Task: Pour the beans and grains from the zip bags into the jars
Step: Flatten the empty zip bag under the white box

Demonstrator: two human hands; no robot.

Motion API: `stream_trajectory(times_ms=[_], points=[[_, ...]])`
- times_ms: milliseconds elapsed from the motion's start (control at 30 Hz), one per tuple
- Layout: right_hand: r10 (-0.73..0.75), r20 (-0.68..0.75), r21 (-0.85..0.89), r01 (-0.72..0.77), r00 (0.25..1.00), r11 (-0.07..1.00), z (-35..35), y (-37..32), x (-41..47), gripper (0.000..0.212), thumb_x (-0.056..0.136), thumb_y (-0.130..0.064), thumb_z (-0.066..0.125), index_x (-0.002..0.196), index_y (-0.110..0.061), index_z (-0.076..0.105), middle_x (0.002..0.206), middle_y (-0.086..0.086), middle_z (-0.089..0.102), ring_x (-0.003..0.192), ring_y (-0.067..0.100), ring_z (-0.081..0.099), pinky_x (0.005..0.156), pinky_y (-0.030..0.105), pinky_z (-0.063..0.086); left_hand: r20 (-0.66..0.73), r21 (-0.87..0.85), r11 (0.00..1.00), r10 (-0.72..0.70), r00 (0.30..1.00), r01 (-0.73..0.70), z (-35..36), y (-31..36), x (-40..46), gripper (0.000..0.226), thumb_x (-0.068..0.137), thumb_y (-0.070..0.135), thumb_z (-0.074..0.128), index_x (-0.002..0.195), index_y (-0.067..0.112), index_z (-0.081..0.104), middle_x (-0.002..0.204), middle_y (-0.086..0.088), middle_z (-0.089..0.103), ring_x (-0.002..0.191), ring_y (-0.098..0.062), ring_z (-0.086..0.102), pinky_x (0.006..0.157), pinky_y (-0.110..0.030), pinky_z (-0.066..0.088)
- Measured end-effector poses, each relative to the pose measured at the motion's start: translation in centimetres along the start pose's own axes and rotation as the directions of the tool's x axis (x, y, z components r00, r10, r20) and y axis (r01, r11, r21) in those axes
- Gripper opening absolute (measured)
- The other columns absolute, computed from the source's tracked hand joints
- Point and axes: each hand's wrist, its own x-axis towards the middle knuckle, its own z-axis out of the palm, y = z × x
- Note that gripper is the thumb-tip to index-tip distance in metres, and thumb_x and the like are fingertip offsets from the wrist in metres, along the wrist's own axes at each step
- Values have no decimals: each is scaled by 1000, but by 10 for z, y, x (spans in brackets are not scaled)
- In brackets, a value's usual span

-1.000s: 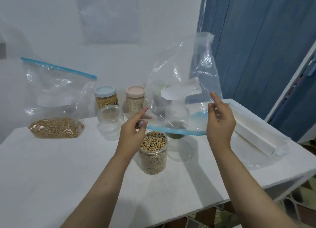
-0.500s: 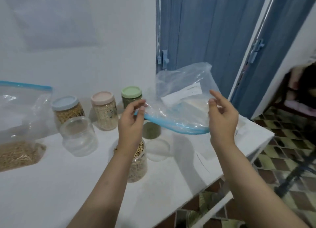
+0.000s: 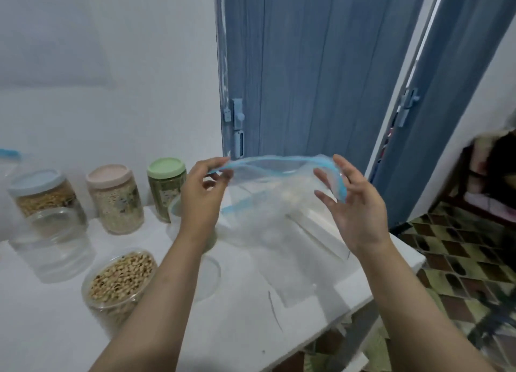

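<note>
Holding an emptied zip bag (image 3: 268, 201) above the surface (image 3: 245, 324), the left hand (image 3: 201, 198) pinches its blue seal while the right hand (image 3: 354, 204) grips the far-right end. The seal's long axis runs left-right; the open bean jar (image 3: 120, 285) sits near-left, closer to the left hand.

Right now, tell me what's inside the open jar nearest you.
The open jar holds tan beans nearly to its rim. The left forearm covers its right edge; what lies deeper cannot be seen.
</note>
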Motion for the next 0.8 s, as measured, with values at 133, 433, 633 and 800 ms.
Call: stream_trajectory(times_ms=[133,433,633,800], points=[[-174,229,-564,276,958,779,-40,-3,50,27,96,-15,63,122,-22,62,120,-15,67,103,16,61,93,26,45,-239,57,998,5,971,9,25,-3,26,4,94,36,63,91,35,60,112,-1,56,94,3,56,83,-17,45],[-389,218,-485,445,895,753,-19,-28,157,20,99,-21,59,82,-28,67,66,-15,61,55,7,54,56,22,47,-455,62,994,-52,889,90,54,24,89,17,98,27,62,83,23,55,70,2,63,48,-10,51,51,-20,41],[-173,128,-406,211,977,889,-13,-20,200,40,99,-24,58,61,-12,55,49,0,50,45,14,42,48,29,46,-467,23,970,-202,861,240,67,19,98,8,100,27,57,99,20,55,75,6,68,45,-4,54,53,-20,42],[-34,40,-291,44,999,956,-25,-10,212,36,101,-13,55,71,5,58,45,2,51,38,12,40,40,17,34,-251,86,980,-151,956,177,74,5,57,54,101,20,56,140,44,27,110,3,69,74,-10,68,67,-18,51]])
